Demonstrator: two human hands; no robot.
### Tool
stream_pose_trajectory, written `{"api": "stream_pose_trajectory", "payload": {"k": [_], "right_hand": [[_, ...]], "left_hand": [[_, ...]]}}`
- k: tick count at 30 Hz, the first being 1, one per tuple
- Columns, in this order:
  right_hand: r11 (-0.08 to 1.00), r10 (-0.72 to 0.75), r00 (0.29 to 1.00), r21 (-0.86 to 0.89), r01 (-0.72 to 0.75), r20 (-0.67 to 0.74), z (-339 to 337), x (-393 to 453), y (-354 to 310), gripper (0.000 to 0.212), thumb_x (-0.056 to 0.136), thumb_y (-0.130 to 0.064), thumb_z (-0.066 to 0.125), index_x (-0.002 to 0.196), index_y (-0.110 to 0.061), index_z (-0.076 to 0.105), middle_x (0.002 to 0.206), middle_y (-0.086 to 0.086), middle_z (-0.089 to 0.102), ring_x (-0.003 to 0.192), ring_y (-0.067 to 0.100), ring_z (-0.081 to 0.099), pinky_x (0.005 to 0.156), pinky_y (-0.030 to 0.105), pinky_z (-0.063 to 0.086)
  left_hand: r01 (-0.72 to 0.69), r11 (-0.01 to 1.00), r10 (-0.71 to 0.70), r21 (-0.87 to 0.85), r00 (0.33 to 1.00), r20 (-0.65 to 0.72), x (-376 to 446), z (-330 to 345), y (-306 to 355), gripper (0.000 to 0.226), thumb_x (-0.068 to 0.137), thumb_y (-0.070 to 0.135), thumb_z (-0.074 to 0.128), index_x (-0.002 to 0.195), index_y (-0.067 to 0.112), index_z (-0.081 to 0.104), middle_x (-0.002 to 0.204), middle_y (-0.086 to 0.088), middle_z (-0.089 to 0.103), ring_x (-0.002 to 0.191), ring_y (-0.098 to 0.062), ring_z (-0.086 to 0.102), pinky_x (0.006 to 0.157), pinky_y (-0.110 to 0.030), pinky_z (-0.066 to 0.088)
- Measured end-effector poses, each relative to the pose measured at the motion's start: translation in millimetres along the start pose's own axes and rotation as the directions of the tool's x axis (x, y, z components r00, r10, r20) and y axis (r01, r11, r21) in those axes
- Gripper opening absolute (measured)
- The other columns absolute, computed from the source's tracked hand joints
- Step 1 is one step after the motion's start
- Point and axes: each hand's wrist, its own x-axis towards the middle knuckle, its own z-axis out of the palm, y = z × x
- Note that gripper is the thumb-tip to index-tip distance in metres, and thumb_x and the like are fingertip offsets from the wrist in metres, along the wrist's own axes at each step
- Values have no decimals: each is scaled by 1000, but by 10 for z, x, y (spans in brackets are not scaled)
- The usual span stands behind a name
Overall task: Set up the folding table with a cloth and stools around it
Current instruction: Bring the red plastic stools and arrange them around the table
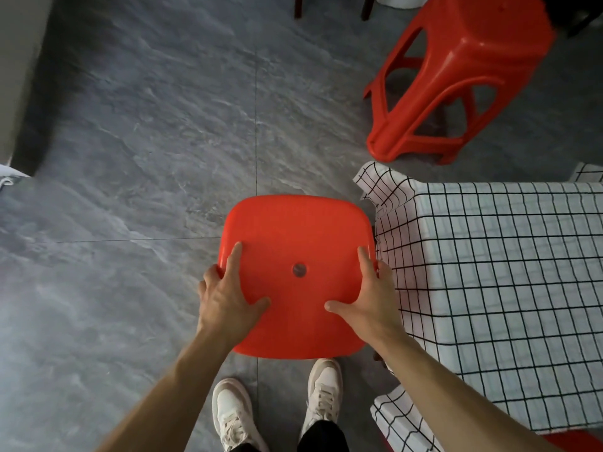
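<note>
- Stool [295, 243] in red plastic sits right in front of my feet, just beside the left edge of the table [509, 415].
- My left hand [225, 296] grips its left rim, thumb and forefinger flat on the seat.
- My right hand [372, 295] grips its right rim the same way.
- Checked cloth [502, 272] covers the table.
- Second red stool [456, 76] stands beyond the table's far corner.

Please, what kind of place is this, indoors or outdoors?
Probably an indoor room of a home: a grey stone-patterned tile floor, a table under a white black-gridded cloth, and red plastic stools, one beyond the table and one held by both hands.
</note>
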Motion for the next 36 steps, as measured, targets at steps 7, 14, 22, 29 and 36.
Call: {"api": "stream_pose_trajectory", "payload": {"k": [7, 14, 22, 29, 36], "right_hand": [[995, -70, 997, -65, 72, 42, -41, 78, 0, 124, 60, -49, 87, 152, -42, 4, 150, 9, 20, 137, 25, 30, 111, 41, 33], [999, -15, 1000, -40, 16, 18, 29, -36, -30, 122, 63, -46, 86, 151, -44, 2, 148, 12, 21, 133, 28, 36, 108, 42, 37], [1000, 12, 1000, -17, -12, 12, 48, -20, -6, 131, 56, -46, 90, 151, -40, 1, 141, 12, 30, 125, 26, 42, 105, 46, 41], [996, 22, 998, -90, -17, 58, 44, -52, -105, 129, 63, -46, 88, 153, -35, -4, 142, 15, 29, 125, 29, 45, 103, 43, 42], [994, 38, 998, -102, -32, 58, 255, -148, -238, 130, 62, -51, 86, 152, -34, -6, 143, 17, 28, 127, 32, 41, 105, 47, 42]], "left_hand": [[71, 997, -72, -38, 996, -42, -133, 57, -82, 113, 69, 38, 81, 149, 48, 2, 140, -16, 29, 125, -37, 35, 100, -52, 40], [35, 998, -37, -57, 999, -36, -56, -75, -111, 107, 63, 31, 83, 147, 49, 18, 131, -13, 42, 116, -34, 46, 98, -51, 45], [9, 999, -14, -52, 995, -98, -48, -89, -211, 112, 58, 44, 86, 147, 47, 18, 143, -10, 32, 125, -33, 42, 102, -50, 43], [-25, 998, 27, 61, 999, -38, -71, -76, -175, 125, 60, 46, 85, 152, 35, 0, 143, -14, 29, 127, -34, 32, 106, -45, 36], [-44, 995, 47, 86, 998, -38, -47, -233, -387, 124, 61, 45, 85, 152, 33, 3, 144, -14, 30, 128, -33, 31, 107, -44, 34]]}}
